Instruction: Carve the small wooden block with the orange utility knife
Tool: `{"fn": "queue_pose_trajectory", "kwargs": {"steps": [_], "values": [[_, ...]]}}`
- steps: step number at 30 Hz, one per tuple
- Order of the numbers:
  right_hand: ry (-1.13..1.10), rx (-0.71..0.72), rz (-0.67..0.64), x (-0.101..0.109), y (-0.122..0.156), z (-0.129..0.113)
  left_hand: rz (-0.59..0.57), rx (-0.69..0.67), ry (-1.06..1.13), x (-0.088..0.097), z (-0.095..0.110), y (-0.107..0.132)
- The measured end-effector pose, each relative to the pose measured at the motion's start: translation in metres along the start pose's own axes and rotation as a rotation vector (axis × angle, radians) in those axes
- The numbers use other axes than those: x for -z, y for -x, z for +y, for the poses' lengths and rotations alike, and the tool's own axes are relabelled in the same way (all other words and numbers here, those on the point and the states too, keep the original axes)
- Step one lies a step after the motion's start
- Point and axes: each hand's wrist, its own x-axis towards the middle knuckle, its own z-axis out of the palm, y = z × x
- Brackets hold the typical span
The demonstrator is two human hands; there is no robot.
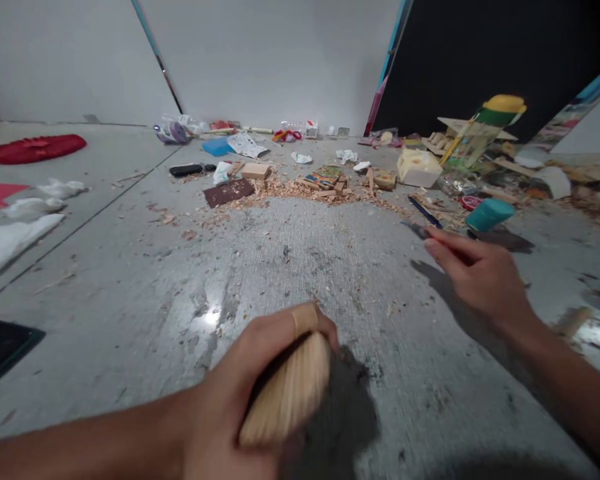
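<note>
My left hand (253, 373) is closed around a rounded pale wooden piece (290, 390), pressing it down near the grey floor at the bottom middle. A bandage wraps one finger of that hand. My right hand (475, 270) reaches out to the right with the fingers pinched on a thin dark tool (417, 230) whose tip points left. Its shape is too blurred to name exactly. A teal cap-like object (489, 215) lies just beyond the right hand.
Wood shavings (300, 190) and small wood blocks lie scattered ahead, with a brown sandpaper sheet (229, 192) and a colourful box (325, 177). A pale foam block (419, 167) and clutter sit at right. Red mat (35, 148), white cloths and a dark phone (0, 347) lie left.
</note>
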Motion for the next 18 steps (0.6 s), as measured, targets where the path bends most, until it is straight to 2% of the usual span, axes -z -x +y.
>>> {"fn": "queue_pose_trajectory", "kwargs": {"steps": [2,3,7,9,14,18], "values": [[0.004,0.001,0.034,0.009,-0.003,-0.004,-0.095,-0.01,0.038,0.006,-0.008,-0.005],[-0.02,0.031,0.01,0.012,-0.002,-0.012,-0.077,-0.039,0.019,0.009,-0.014,-0.009],[-0.248,0.246,-0.297,0.012,0.019,-0.057,-0.025,-0.022,-0.024,0.013,-0.03,-0.02],[-0.303,0.292,-0.38,0.007,0.027,-0.07,-0.037,-0.024,0.007,0.01,-0.03,-0.02],[-0.296,0.306,-0.402,-0.002,0.03,-0.071,-0.003,-0.107,0.021,0.005,-0.024,-0.021],[-0.29,0.317,-0.392,-0.002,0.03,-0.069,-0.008,-0.09,0.015,0.004,-0.019,-0.02]]}}
